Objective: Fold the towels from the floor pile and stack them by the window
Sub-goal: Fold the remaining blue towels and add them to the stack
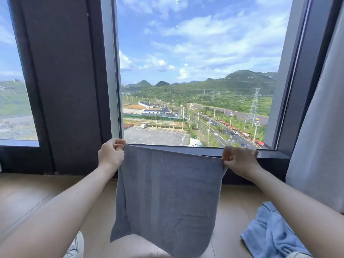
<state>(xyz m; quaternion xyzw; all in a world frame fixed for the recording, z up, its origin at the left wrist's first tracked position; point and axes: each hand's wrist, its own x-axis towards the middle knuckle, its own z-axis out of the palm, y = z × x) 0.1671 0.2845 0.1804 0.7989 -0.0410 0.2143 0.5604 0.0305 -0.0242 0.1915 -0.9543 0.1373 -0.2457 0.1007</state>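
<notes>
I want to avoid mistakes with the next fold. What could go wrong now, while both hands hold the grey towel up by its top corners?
1. The left hand and right hand only pinch the grey towel at its corners; one corner could slip and the towel would drop to the floor.
2. Its lower left side curls inward, so the fold may come out crooked.
</notes>
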